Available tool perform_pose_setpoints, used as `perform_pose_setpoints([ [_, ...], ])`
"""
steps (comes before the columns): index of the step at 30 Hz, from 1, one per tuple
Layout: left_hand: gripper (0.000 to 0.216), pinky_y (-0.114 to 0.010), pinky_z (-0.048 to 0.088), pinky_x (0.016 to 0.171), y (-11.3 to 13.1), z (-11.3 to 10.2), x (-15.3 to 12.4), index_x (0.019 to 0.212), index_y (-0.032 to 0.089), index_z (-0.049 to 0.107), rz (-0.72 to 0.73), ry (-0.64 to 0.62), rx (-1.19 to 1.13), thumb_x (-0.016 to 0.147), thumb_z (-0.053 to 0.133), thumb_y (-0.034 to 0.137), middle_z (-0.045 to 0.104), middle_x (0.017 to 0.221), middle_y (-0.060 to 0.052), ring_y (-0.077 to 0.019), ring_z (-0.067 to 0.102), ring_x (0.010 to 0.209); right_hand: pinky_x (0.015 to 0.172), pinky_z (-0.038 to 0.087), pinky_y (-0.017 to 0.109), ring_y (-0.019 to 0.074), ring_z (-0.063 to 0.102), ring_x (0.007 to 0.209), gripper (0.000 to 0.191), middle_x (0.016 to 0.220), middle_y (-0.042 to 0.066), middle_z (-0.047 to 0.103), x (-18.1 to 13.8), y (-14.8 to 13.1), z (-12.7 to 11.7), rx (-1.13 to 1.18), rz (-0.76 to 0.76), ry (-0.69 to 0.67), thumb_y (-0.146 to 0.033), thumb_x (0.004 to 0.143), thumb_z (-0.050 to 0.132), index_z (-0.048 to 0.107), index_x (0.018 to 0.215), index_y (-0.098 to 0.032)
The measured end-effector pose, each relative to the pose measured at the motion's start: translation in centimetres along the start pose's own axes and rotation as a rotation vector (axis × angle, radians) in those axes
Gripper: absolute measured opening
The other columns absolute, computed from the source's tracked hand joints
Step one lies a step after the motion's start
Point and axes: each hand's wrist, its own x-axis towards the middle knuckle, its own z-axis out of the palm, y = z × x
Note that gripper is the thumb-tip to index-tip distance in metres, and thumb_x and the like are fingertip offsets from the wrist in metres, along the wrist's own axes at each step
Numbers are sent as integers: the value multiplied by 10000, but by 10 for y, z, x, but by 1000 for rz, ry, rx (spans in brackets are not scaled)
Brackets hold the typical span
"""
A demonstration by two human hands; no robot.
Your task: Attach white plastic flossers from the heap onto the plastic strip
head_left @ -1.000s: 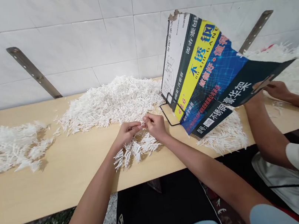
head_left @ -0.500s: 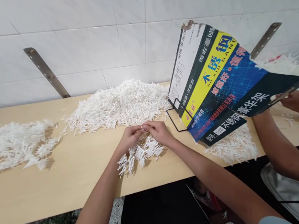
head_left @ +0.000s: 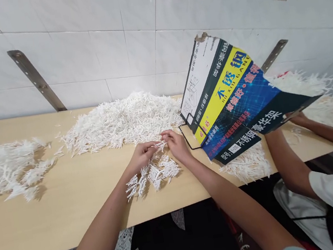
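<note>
Tiled wall [head_left: 77,54] behind, pale tabletop [head_left: 80,200] below, action midway between front and back edges! The left hand [head_left: 141,157] had its grip pinched on a white sprig [head_left: 161,145], likely to steady so slight a piece; the right hand [head_left: 177,146] curled at its other end, hold too small to tell. More loose sprigs [head_left: 161,172] lay nearer the front edge, presumably for easy reach. Toward the back edge spread a white heap [head_left: 125,120]; rightward, printed cardboard [head_left: 228,103] leaned at a black wire stand [head_left: 185,138], apparently as a divider.

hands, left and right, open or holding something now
Left hand: closed, pinching a small white piece.
Right hand: curled beside that piece; whether gripping cannot be told.
</note>
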Motion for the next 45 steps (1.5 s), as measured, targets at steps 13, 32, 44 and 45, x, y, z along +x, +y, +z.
perform_pose_setpoints([
  [13, 458, -243, 220, 534, 0, 4, 2, 643, 178, 497, 25, 59, 20, 885, 640, 540, 333, 582, 54, -96, 299, 553, 666, 488, 294, 196, 656, 782, 292, 889, 59, 751, -11, -11, 1, -205, -140, -199, -451, 974, 603, 764, 941, -210],
  [32, 362, -235, 244, 484, -5, 5, 1, 1006, 144, 797, -96, 188, -9, 854, 665, 445, 395, 486, 59, -101, 323, 466, 488, 437, 257, 146, 553, 555, 370, 681, 19, 640, -6, -4, 8, 250, 210, -1, -557, 918, 630, 670, 831, -200],
  [44, 423, -230, 279, 480, -6, 7, 2, 1048, 138, 779, -127, 188, -99, 868, 700, 513, 497, 569, 35, -103, 401, 509, 744, 569, 329, 241, 711, 961, 315, 1138, 96, 765, -12, -9, 6, -96, -8, -185, -424, 948, 664, 748, 1183, -231],
  [45, 431, -231, 274, 478, -5, 7, 1, 1058, 136, 780, -137, 190, -102, 865, 705, 514, 495, 566, 35, -102, 396, 508, 729, 570, 325, 231, 719, 906, 295, 1098, 89, 778, -12, -7, 8, -58, 36, -174, -424, 936, 678, 760, 1139, -226],
])
